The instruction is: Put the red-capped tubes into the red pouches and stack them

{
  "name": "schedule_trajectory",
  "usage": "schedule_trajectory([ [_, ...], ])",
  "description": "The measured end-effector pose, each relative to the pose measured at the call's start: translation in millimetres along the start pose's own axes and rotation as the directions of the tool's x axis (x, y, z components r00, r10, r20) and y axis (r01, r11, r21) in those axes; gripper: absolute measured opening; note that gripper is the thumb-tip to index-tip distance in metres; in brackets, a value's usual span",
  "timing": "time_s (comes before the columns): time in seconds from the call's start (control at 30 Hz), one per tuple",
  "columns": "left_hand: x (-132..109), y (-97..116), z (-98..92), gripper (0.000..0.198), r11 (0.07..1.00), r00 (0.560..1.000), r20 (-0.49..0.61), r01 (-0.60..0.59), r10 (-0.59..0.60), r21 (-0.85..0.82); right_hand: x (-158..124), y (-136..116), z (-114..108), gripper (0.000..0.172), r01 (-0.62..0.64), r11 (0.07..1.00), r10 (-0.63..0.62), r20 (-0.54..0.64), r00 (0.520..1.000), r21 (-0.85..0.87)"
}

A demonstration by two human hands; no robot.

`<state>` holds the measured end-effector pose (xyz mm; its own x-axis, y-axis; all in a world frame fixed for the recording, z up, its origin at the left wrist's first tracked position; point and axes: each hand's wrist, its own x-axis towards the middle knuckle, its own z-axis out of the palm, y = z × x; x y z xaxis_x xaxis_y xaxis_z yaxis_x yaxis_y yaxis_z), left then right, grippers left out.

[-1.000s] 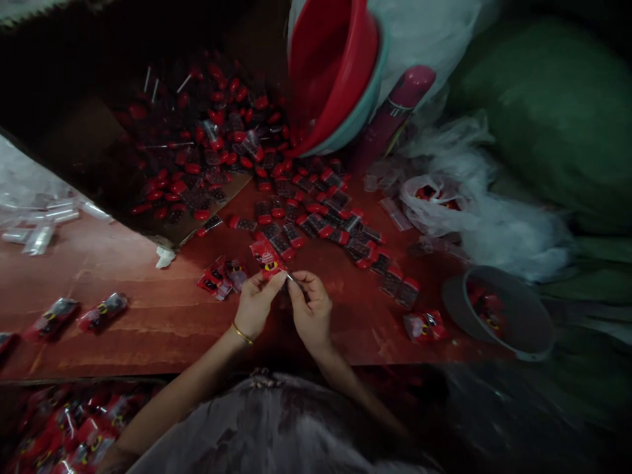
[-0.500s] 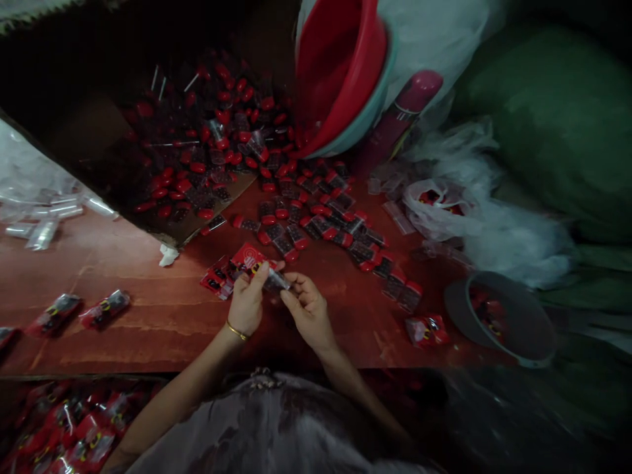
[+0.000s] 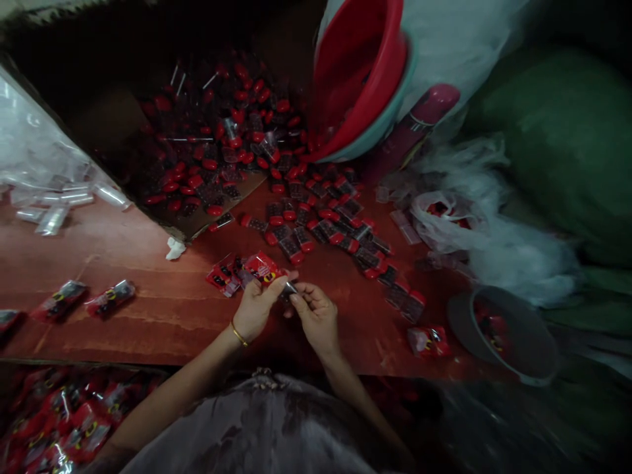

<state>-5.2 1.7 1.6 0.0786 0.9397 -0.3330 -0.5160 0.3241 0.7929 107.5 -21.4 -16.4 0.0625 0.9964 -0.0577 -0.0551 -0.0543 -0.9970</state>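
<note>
At the near edge of the view, below the table's front, a heap of red packets (image 3: 59, 421) lies low on the left; just beyond it the red-brown table (image 3: 148, 322) begins. Over its front part the left hand (image 3: 257, 308), a gold bangle (image 3: 240, 334) on its wrist, and the right hand (image 3: 318, 317) meet fingertip to fingertip; both are closed in a narrow pinch on a small clear case (image 3: 289, 289), which sits between the left thumb and the right forefinger, above the table and touching both hands. A red printed packet (image 3: 265, 268) lies just past the left fingers; whether that hand holds it too I cannot tell; a few like packets (image 3: 222, 275) lie beside it on the left. Well apart on the left rest two wrapped packets (image 3: 89, 299); to the right lies a single packet (image 3: 428, 341), and near it a grey bowl (image 3: 513, 355) holds red pieces. Farther out a spread of red-capped cases (image 3: 320, 217) runs from the table into an open cardboard box (image 3: 222, 197); a white scrap (image 3: 174, 248) lies at the box's corner; clear tubes (image 3: 54, 210) lie on the far left; a crumpled clear bag (image 3: 469, 230) lies on the right. Farthest back a red basin (image 3: 360, 79) stands tilted, nested in a pale one, with a pink bottle (image 3: 419, 122) beside it and a green sack (image 3: 557, 145) behind.
</note>
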Motion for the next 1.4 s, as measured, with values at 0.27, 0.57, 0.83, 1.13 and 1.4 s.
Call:
schedule_trajectory([
  [0.27, -1, 10, -4.2, 0.026, 1.000, 1.000, -0.028, 0.010, -0.010, -0.006, -4, -4, 10, 0.011, 0.025, 0.998, -0.023, 0.023, 0.999, -0.058],
  [0.57, -6, 4, -6.5, 0.034, 0.994, 0.998, 0.027, 0.056, -0.059, 0.094, -4, 9, 22, 0.016, 0.011, 0.999, -0.011, -0.004, 1.000, 0.033],
  [0.83, -15, -1, -11.8, 0.039, 0.997, 0.998, 0.051, -0.024, 0.020, 0.074, -1, 3, 17, 0.016, -0.011, 0.994, 0.006, 0.045, 0.999, 0.106],
  [1.13, -17, -7, -15.7, 0.028, 0.996, 1.000, 0.027, 0.003, -0.001, -0.091, 10, 3, 23, 0.029, 0.054, 0.998, -0.054, 0.000, 0.999, 0.041],
  [1.4, -37, 24, -62.7, 0.029, 0.971, 0.969, -0.163, 0.154, -0.184, -0.181, 42, 4, 38, 0.033, 0.446, 0.676, -0.386, 0.233, 0.893, -0.587],
])
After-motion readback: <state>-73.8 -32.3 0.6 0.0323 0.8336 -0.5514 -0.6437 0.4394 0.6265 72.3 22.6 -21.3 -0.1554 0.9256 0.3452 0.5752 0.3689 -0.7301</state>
